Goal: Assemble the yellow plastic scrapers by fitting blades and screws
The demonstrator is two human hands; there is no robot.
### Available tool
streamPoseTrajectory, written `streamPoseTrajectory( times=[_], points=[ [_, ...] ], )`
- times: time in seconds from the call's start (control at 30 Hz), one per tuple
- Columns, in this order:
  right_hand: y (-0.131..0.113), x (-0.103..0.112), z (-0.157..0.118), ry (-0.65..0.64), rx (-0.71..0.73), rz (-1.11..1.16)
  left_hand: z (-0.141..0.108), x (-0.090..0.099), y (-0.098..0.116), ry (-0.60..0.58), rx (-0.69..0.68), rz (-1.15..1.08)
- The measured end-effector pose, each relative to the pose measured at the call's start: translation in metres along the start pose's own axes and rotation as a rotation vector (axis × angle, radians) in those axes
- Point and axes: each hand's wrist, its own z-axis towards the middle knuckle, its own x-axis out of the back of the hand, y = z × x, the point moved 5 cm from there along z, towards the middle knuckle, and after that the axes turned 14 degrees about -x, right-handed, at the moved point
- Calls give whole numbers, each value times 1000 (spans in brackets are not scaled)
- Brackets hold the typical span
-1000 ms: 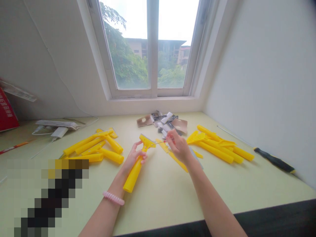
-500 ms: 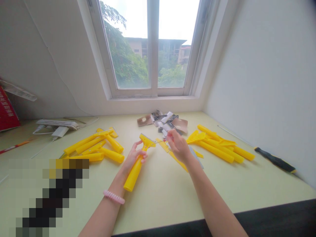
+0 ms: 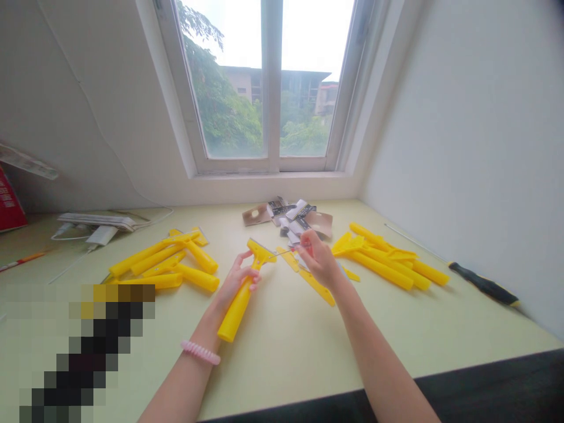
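Scraper [image 3: 238, 308] is located over the middle of the table [image 3: 282, 352], tilted, with its yellow handle pointing toward the person and its wide head toward the window [image 3: 272, 117]. The left hand [image 3: 240, 279] is closed around the scraper at the neck, just below the head. A pink coil band [image 3: 200, 352] encircles the left wrist.

The right hand [image 3: 316, 255] is closed on a small screwdriver [image 3: 282, 253], gripping it between thumb and fingers. The thin shaft extends to the left, and its tip reaches the right part of the scraper head. Exact seating of the tip is too small to tell.

Beneath and beside the right hand lie loose yellow strips [image 3: 317, 285]. To the left of the left hand, a pile of scrapers [image 3: 156, 260] rests on the table. To the right of the right hand lies a second yellow pile [image 3: 383, 267], with several handles side by side. Cardboard packaging [image 3: 319, 223] lies beyond the hands, toward the window. A large screwdriver [image 3: 482, 285] with a black handle lies at the far right, near the wall. A power strip [image 3: 99, 221] lies at the left rear.
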Motion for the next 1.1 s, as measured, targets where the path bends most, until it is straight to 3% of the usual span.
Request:
streamPoseTrajectory(
  times=[0.27, 0.5, 0.77, 0.97, 1.1],
  points=[
    [2, -5, -1, 6, -84, -80, 0, -1, -3, -11, 7, -4],
    [-6, -5, -3, -13, 36, -35, 0, 0, -2, 10, 6, -12],
    [2, -6, 0, 46, -93, -94, 0, 1, -3, 6, 4, 2],
    [-6, -2, -2, 20, 36, -108, 0, 1, -1, 12, -1, -33],
    [-9, 0, -3, -2, 23, -91, -1, -1, 1, 8, 6, -45]
  ],
)
